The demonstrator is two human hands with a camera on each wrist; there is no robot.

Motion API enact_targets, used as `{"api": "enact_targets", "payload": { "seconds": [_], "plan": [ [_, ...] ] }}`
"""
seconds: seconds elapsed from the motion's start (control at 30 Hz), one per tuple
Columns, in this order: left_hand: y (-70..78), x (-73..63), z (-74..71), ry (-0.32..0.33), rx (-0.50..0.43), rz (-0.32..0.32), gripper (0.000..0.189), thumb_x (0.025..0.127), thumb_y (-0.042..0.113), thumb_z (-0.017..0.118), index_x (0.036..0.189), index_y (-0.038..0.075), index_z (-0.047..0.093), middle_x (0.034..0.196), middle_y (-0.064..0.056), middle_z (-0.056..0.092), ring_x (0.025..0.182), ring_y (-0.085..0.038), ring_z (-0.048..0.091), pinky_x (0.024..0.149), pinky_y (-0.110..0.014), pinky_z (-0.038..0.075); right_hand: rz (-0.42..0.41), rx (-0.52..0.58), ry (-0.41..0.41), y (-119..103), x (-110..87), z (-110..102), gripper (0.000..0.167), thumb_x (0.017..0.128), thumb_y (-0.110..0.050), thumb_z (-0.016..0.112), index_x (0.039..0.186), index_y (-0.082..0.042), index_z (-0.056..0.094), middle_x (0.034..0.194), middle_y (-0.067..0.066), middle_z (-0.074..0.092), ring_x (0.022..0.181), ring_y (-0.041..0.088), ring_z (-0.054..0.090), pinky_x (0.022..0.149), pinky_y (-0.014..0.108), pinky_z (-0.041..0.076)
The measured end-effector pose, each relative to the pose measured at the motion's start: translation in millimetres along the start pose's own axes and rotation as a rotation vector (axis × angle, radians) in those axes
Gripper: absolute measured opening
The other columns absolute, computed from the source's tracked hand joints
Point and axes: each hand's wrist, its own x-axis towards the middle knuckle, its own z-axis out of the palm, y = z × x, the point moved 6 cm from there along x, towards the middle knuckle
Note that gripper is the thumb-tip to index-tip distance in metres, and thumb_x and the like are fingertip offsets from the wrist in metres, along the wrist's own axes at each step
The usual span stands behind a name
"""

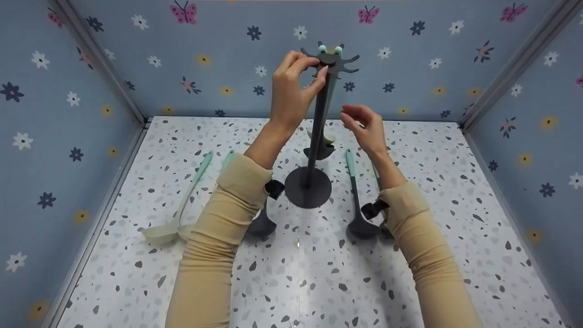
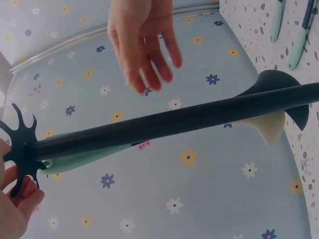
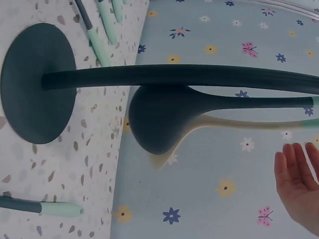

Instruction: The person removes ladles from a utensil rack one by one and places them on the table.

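Observation:
My left hand point(image 1: 291, 86) pinches the hooked top of a dark utensil stand point(image 1: 319, 114) between thumb and fingers. The stand rises upright from a round base point(image 3: 35, 114) on the table. From hooks on its far side hang a dark ladle point(image 3: 159, 119) and a cream utensil point(image 3: 219, 122), both with mint handles; the cream one's bowl is partly hidden behind the dark one. To the right of the pole, my right hand point(image 1: 366, 130) is raised, its fingers loosely bent and holding nothing. In the left wrist view those fingers point down, apart from the pole.
On the speckled table point(image 1: 319, 273), a cream ladle point(image 1: 161, 233) and other mint-handled utensils lie left of the stand, partly behind the left sleeve. A dark ladle point(image 1: 363, 228) lies at right, beside another utensil mostly covered by the right sleeve. Patterned blue walls point(image 1: 227, 64) surround the table.

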Motion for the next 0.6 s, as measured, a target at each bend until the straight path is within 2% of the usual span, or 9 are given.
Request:
{"api": "enact_targets", "payload": {
  "seconds": [0.13, 0.3, 0.6],
  "plan": [
    [-0.9, -0.6, 0.0, 0.017, -0.003, 0.017, 0.025, 0.085, 0.02, 0.059, 0.096, -0.002, 0.065, 0.088, -0.009, 0.051, 0.091, -0.014, 0.051, 0.084, -0.015, 0.036, -0.026, 0.04, -0.059, -5, 11.5, 8, 0.027, 0.085, 0.002, 0.054, 0.11, 0.013, 0.053, 0.104, 0.026, 0.056, 0.087, 0.024, 0.055, 0.073, 0.026, 0.046],
    [-0.3, -0.9, 0.7, 0.015, -0.015, 0.02, 0.026, 0.085, 0.02, 0.059, 0.096, -0.003, 0.064, 0.088, -0.009, 0.051, 0.09, -0.015, 0.051, 0.083, -0.015, 0.036, 0.011, 0.049, -0.127, -1, 22.5, 14, 0.032, 0.087, 0.001, 0.052, 0.117, 0.012, 0.049, 0.112, 0.023, 0.054, 0.102, 0.034, 0.05, 0.082, 0.031, 0.043],
    [0.5, -0.9, 1.4, 0.008, -0.014, 0.019, 0.025, 0.085, 0.018, 0.059, 0.096, -0.003, 0.064, 0.088, -0.01, 0.051, 0.089, -0.015, 0.051, 0.083, -0.015, 0.036, 0.108, 0.02, -0.214, 13, 28.0, 21, 0.03, 0.089, -0.003, 0.05, 0.118, 0.008, 0.05, 0.113, 0.018, 0.054, 0.102, 0.023, 0.052, 0.088, 0.033, 0.04]
  ]
}}
